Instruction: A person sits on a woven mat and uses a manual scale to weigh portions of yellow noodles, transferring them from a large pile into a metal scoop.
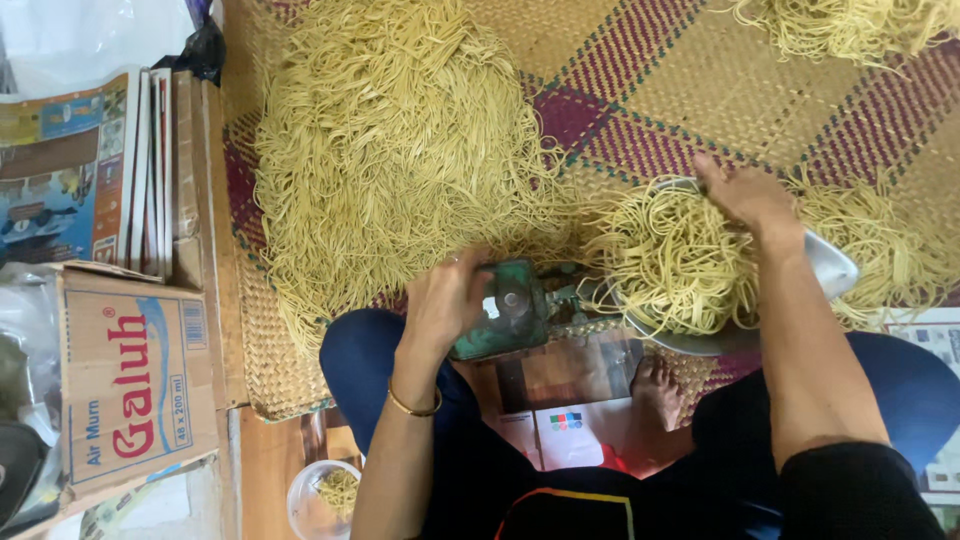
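My left hand [445,297] rests on a small green metal scale [512,308] that stands on the woven mat between my knees, fingers curled on its body. My right hand [745,192] reaches into a metal pan [838,268] heaped with thin yellow noodles [672,262], fingers spread among the strands at the pan's far rim. A large pile of the same noodles [395,150] lies on the mat beyond the scale. More noodles [895,245] spill to the right of the pan.
The plaid woven mat [660,90] covers the floor. A cardboard box [135,375] and stacked flat cartons [150,170] sit at the left. A small clear bowl [322,497] with a few noodles is by my left knee. Another noodle heap [850,25] lies top right.
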